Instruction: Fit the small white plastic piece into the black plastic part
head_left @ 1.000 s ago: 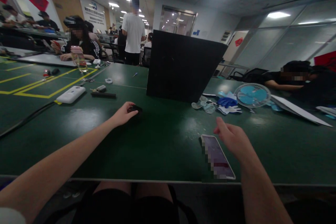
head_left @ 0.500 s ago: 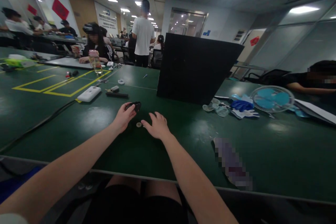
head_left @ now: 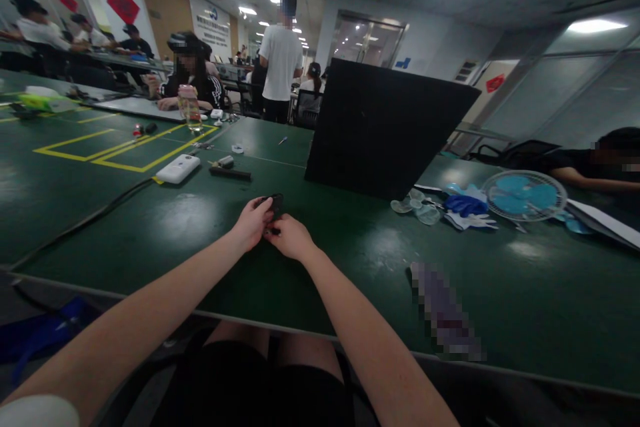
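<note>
In our left hand (head_left: 253, 221) the grip pinches a small black object (head_left: 277, 201) over the worktop (head_left: 360, 300); our right hand (head_left: 291, 237) is just beside it, its grip too hidden for us to tell.

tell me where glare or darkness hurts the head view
Head view: glare patches the green table; head view, middle: the black panel shows little detail; head view, near: the dark object in the left hand is too dim to identify.

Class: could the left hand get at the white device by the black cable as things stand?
Probably: nothing visible blocks the left hand from the white device, though it may need to release the black object first.
</note>
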`<state>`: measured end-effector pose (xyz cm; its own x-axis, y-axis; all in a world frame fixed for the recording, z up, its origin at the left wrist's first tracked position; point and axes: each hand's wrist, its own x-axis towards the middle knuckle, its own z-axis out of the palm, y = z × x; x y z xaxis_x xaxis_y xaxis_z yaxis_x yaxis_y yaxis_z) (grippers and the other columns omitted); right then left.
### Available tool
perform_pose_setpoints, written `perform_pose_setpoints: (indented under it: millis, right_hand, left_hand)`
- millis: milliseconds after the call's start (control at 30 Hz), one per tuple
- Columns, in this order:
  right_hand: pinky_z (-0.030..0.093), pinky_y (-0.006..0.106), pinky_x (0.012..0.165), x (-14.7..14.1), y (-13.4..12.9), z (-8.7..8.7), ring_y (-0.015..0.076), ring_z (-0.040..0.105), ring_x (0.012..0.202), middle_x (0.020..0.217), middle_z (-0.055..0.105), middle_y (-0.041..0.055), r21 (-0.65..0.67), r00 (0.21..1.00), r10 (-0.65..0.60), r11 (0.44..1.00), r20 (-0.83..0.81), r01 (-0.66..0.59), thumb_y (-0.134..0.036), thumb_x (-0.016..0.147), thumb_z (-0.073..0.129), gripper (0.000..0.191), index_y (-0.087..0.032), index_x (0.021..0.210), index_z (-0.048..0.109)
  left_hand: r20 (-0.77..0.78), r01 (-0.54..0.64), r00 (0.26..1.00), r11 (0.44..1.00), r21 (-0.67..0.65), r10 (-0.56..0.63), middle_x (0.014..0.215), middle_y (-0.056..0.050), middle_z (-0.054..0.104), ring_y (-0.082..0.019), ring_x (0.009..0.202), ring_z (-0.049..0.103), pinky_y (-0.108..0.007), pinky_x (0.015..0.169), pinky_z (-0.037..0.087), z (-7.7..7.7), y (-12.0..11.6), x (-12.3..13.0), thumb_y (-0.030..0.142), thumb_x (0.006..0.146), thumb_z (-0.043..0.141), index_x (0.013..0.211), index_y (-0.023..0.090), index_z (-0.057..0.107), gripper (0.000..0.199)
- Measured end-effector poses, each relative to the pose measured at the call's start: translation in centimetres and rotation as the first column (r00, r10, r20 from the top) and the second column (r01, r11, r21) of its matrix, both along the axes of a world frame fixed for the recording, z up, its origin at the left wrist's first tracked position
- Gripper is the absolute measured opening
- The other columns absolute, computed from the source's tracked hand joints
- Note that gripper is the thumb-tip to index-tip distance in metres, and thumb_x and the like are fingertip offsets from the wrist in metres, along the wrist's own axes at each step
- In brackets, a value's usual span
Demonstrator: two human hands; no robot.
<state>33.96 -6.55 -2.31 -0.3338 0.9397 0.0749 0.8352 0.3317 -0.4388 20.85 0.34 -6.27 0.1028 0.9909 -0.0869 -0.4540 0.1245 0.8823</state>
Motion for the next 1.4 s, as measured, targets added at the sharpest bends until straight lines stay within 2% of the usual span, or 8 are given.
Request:
perform_pose_setpoints:
  millis: [200,300,433,633,800,1100,1267,1400]
  right_hand:
    - [0.046,0.032,0.073,1.5,0.2,-0.1,0.0190,0.064,0.085,0.099,0.071,0.0035,-0.139,0.961,-0.165,0.981,-0.221,0.136,-0.039,0.088,0.066,0.020,-0.023,0.098,0.074]
    - [0.048,0.033,0.071,3.6,0.0,0.2,0.0193,0.065,0.082,0.098,0.073,0.0028,-0.228,0.893,-0.315,0.941,-0.320,0.251,-0.042,0.089,0.063,0.025,-0.024,0.101,0.075]
    - [0.052,0.035,0.077,5.3,-0.1,0.4,0.0216,0.066,0.094,0.113,0.072,0.0043,-0.210,0.792,-0.412,0.911,-0.451,0.355,-0.043,0.087,0.063,0.030,-0.026,0.109,0.075]
    - [0.053,0.034,0.077,3.8,-0.4,0.6,0.0200,0.065,0.090,0.103,0.071,0.0038,-0.064,0.849,-0.308,0.948,-0.429,0.312,-0.042,0.085,0.067,0.025,-0.024,0.101,0.074]
    - [0.051,0.036,0.078,2.5,-0.7,0.4,0.0198,0.060,0.094,0.108,0.063,0.0033,0.122,0.954,-0.165,0.972,-0.251,0.200,-0.034,0.087,0.067,0.015,-0.027,0.096,0.077]
    - [0.051,0.034,0.075,2.8,-0.6,0.5,0.0200,0.061,0.091,0.107,0.063,0.0048,0.283,0.972,-0.159,0.937,-0.173,0.204,-0.033,0.086,0.068,0.013,-0.024,0.094,0.072]
    - [0.052,0.032,0.064,4.7,0.1,0.7,0.0207,0.065,0.076,0.087,0.069,0.0074,-0.036,0.835,-0.475,0.874,-0.277,0.485,-0.053,0.091,0.057,0.034,-0.021,0.089,0.069]
    - [0.055,0.030,0.059,6.6,1.1,0.0,0.0215,0.068,0.076,0.092,0.072,0.0102,-0.367,0.665,-0.609,0.792,-0.433,0.487,-0.056,0.091,0.054,0.041,-0.019,0.097,0.070]
  left_hand:
    - [-0.251,0.072,0.968,0.958,0.276,-0.001,0.115,-0.008,0.065,-0.019,0.103,0.065,-0.035,0.089,0.052,0.5,-0.6,-1.3,0.038,0.078,0.075,0.119,0.022,0.055,0.048]
    - [-0.504,0.230,0.863,0.871,0.434,0.023,0.116,-0.008,0.065,-0.022,0.110,0.062,-0.039,0.098,0.049,0.7,-0.4,-2.5,0.030,0.076,0.077,0.121,0.021,0.057,0.050]
    - [-0.717,0.452,0.696,0.794,0.407,-0.029,0.109,-0.006,0.068,-0.021,0.100,0.065,-0.041,0.094,0.051,1.1,-0.3,-3.7,0.027,0.077,0.074,0.127,0.022,0.055,0.053]
    - [-0.877,0.576,0.477,0.734,0.361,0.057,0.105,-0.004,0.070,-0.021,0.095,0.067,-0.038,0.089,0.052,1.9,-1.4,-4.0,0.032,0.076,0.075,0.124,0.025,0.055,0.053]
    - [-0.890,0.600,0.450,0.713,0.364,0.076,0.101,-0.002,0.070,-0.020,0.091,0.068,-0.034,0.084,0.053,2.1,-1.8,-4.0,0.037,0.077,0.074,0.120,0.025,0.054,0.050]
    - [-0.894,0.608,0.438,0.703,0.369,0.091,0.100,-0.001,0.071,-0.019,0.090,0.069,-0.032,0.080,0.053,2.4,-2.1,-4.0,0.036,0.076,0.074,0.118,0.024,0.054,0.049]
    - [-0.919,0.584,0.371,0.736,0.343,0.134,0.104,-0.002,0.072,-0.021,0.094,0.070,-0.034,0.083,0.053,3.0,-2.3,-4.2,0.038,0.076,0.074,0.120,0.026,0.054,0.050]
    - [-0.928,0.566,0.323,0.747,0.348,0.187,0.102,-0.003,0.072,-0.022,0.092,0.069,-0.035,0.082,0.053,2.9,-2.1,-4.1,0.042,0.076,0.074,0.120,0.025,0.055,0.051]
